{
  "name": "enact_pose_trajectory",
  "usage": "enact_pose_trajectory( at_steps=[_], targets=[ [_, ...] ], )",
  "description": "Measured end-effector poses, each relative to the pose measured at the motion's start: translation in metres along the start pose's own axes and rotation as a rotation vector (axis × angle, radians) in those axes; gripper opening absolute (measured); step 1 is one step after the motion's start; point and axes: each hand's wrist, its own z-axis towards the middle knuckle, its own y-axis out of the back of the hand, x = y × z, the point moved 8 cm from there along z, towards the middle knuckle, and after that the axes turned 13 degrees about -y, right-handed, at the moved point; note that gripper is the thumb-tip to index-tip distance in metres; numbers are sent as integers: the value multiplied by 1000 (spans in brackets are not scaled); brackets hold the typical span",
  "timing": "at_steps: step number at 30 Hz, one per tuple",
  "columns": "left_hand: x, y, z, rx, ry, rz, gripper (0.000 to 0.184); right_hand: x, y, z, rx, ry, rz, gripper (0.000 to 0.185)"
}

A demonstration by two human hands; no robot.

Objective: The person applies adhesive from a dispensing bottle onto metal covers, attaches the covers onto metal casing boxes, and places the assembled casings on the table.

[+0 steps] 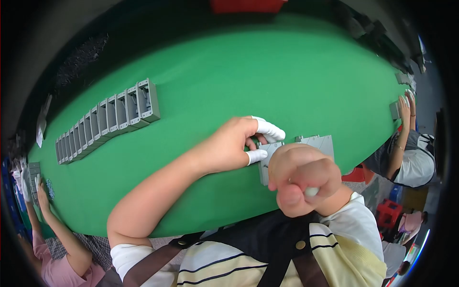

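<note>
Across nearly our whole view spreads a green desk (215,81), its near edge curving round our waist. At its left end sits a person in pink (71,265), and at its right end a person with a white sleeve (415,162) reaches over the edge. Toward our left, a bending row of open gray housings (105,122) stands side by side. Our right hand (304,179) is clenched; a pale tip (311,191) shows in its curl, and we cannot tell what it is. Our left hand (239,138) grasps a gray casing (264,176), close before us and partly hidden by the fist. Beside it lies a second casing (326,143). White covers (270,129) sheathe our left fingertips.
</note>
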Motion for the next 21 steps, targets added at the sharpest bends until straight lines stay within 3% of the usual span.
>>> enact_pose_trajectory(
  at_steps=[5, 6, 8, 12, 16, 21],
  targets=[
    [4, 0, 3, 19, -10, 17, 45, 10, -15, 2, 232, 133, 198, 19],
    [4, -1, 2, 16, -10, 5, 45, 15, -25, 1, 487, 95, 141, 21],
    [5, -1, 2, 10, -10, -17, 44, 12, -17, 4, 299, 132, 136, 18],
    [6, 1, 0, -18, -33, -51, 39, -6, 3, 11, 278, -181, 129, 19],
    [5, 3, -1, -71, -76, -35, 35, 0, 14, 7, 287, -254, -156, 23],
    [5, -1, -2, -27, -1, -7, 39, 7, 25, -6, 316, -154, -311, 45]
  ],
)
